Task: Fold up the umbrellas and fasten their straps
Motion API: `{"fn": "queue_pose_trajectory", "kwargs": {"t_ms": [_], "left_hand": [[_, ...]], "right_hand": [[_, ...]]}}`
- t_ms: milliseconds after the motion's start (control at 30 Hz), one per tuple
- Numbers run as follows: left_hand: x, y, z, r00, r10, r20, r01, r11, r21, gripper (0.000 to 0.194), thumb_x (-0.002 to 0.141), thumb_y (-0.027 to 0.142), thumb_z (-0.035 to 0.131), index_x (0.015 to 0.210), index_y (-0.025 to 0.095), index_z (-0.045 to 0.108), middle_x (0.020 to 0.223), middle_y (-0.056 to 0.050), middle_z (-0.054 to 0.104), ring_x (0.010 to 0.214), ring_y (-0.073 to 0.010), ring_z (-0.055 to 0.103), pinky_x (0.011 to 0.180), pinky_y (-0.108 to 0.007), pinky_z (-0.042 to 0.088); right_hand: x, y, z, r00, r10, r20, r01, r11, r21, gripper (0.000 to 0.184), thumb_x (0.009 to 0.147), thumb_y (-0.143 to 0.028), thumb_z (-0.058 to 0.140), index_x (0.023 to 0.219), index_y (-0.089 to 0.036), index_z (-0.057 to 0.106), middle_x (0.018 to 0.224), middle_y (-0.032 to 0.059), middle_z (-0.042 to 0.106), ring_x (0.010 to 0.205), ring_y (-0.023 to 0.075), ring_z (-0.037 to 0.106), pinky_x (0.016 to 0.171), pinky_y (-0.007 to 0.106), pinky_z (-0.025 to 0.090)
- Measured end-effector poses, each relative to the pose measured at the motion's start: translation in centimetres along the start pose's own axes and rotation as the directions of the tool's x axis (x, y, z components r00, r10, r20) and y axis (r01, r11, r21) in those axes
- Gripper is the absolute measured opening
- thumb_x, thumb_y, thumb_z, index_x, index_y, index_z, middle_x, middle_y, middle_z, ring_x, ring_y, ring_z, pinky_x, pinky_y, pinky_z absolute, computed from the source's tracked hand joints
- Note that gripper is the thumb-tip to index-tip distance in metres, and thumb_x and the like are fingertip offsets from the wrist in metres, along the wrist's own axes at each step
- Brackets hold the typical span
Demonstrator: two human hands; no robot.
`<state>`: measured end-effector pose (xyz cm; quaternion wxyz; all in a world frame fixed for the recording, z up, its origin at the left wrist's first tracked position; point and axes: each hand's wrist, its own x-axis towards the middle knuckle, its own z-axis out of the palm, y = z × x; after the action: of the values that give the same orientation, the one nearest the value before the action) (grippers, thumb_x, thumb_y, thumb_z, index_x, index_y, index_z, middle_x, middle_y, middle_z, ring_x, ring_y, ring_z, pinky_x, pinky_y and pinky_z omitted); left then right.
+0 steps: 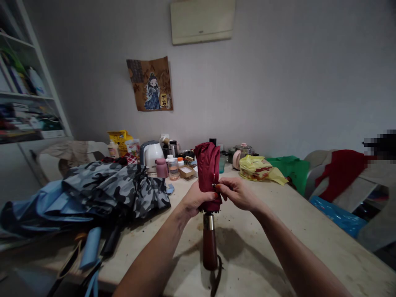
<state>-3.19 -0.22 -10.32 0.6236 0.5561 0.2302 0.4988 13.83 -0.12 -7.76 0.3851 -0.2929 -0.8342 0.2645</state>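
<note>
A folded dark red umbrella (208, 165) is held above the table, its brown handle (210, 247) with a gold collar pointing toward me and a wrist strap hanging from its end. My left hand (198, 197) is wrapped round the lower part of the red canopy, thumb across the front. With thumb and fingers pinched, my right hand (236, 193) grips the umbrella's closing strap at the canopy's right side; a small shiny snap shows near the fingertips. Part of the strap is hidden by the fingers.
To the left lie a grey camouflage umbrella (114, 185) and a light blue umbrella (40, 202), both loosely folded. Along the back of the table (262, 231) stand a white kettle (151, 153), a pink jar (161, 168), a yellow plastic bag (258, 168) and a green bag (289, 168).
</note>
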Motion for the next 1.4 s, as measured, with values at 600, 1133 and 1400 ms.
{"fn": "queue_pose_trajectory", "kwargs": {"t_ms": [600,1133,1400], "left_hand": [[-0.1,-0.2,0.2,0.998,-0.063,-0.020,0.063,0.998,-0.001,0.050,0.045,0.011,0.078,0.092,0.012,0.063,0.079,-0.004,0.067,0.066,-0.0133,0.059,0.062,-0.024,0.047],[0.3,-1.2,0.8,0.997,0.023,-0.076,-0.009,0.984,0.179,0.040,0.052,0.008,0.069,0.090,0.013,0.056,0.081,-0.002,0.062,0.067,-0.0107,0.054,0.063,-0.024,0.046],[0.4,-1.8,1.3,0.989,0.135,-0.063,-0.114,0.957,0.267,0.036,0.052,0.005,0.065,0.086,0.012,0.058,0.077,0.001,0.059,0.066,-0.0092,0.050,0.062,-0.020,0.043]], "right_hand": [[-0.3,0.7,-0.4,0.993,-0.088,0.076,0.095,0.991,-0.089,0.039,0.094,-0.042,0.043,0.064,-0.016,0.047,0.056,-0.0011,0.045,0.052,0.0094,0.039,0.051,0.022,0.031],[-0.3,0.0,0.0,0.990,-0.037,0.134,0.100,0.856,-0.507,0.028,0.089,-0.018,0.044,0.063,-0.018,0.035,0.057,-0.0030,0.037,0.053,0.0102,0.029,0.055,0.026,0.021],[-0.6,-1.3,1.6,0.986,0.139,0.091,-0.014,0.618,-0.786,0.013,0.083,-0.014,0.050,0.070,-0.016,0.052,0.070,0.0063,0.062,0.058,0.0142,0.046,0.055,0.029,0.019]]}}
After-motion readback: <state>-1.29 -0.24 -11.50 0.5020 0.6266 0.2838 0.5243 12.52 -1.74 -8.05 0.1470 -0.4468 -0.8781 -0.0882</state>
